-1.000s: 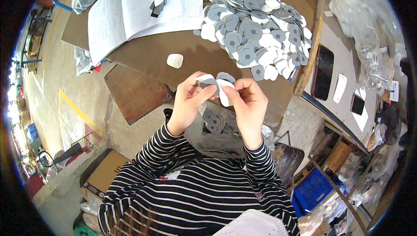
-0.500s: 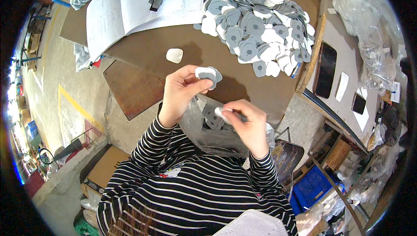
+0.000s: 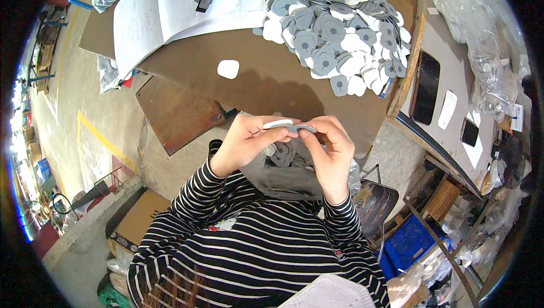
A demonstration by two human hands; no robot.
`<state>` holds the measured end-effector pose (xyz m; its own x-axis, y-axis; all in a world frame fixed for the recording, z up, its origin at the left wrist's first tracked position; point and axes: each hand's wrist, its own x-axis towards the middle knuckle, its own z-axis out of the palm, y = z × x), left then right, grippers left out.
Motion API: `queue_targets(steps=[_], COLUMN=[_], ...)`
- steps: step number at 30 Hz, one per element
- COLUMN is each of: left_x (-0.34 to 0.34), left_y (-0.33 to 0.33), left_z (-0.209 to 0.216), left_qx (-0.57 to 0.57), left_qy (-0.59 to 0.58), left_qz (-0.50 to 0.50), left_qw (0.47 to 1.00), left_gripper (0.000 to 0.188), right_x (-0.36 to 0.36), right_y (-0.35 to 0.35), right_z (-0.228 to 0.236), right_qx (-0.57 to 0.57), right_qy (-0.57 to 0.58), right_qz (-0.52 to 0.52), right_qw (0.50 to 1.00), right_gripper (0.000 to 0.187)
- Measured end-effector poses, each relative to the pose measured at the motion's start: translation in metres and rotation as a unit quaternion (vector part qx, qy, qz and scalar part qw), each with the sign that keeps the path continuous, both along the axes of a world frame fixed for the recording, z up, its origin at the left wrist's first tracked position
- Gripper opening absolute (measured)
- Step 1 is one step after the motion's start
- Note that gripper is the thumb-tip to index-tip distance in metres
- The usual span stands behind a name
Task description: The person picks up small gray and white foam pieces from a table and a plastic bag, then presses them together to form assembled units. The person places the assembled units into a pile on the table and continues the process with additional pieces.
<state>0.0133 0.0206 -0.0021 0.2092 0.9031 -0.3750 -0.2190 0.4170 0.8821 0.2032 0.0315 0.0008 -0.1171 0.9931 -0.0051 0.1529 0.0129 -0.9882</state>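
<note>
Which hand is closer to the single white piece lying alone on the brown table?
Left. The left hand is just below the lone white piece, slightly to its right. The right hand is farther right.

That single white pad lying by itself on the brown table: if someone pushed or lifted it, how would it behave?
The lone white pad looks thin and flat, so it would probably slide, not roll or tip. Pads like it lie heaped in the pile without slumping, so likely light. The pads held between left hand and right hand look slightly curved, hinting at some flex.
</note>
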Motion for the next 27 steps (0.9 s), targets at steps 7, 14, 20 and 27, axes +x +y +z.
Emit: queue_targets(steps=[7, 14, 20, 27], left_x=[-0.005, -0.01, -0.014, -0.05], left_y=[0.001, 0.0, -0.004, 0.021], left_z=[-0.001, -0.004, -0.001, -0.012], left_qx=[0.066, 0.074, -0.031, 0.15], left_qy=[0.16, 0.182, 0.048, 0.248], left_qz=[-0.074, -0.059, 0.003, 0.169], left_qw=[0.982, 0.979, 0.998, 0.942], left_gripper=[0.018, 0.024, 0.025, 0.014], right_x=[-0.001, -0.003, -0.002, 0.01], right_y=[-0.007, -0.009, -0.015, -0.022], right_z=[-0.002, 0.002, 0.009, 0.001], right_qx=[-0.049, -0.025, -0.017, -0.009], right_qy=[-0.015, -0.068, -0.098, -0.132], right_qz=[0.025, 0.013, 0.015, 0.104], right_qw=[0.998, 0.997, 0.995, 0.986], right_gripper=[0.011, 0.009, 0.009, 0.012])
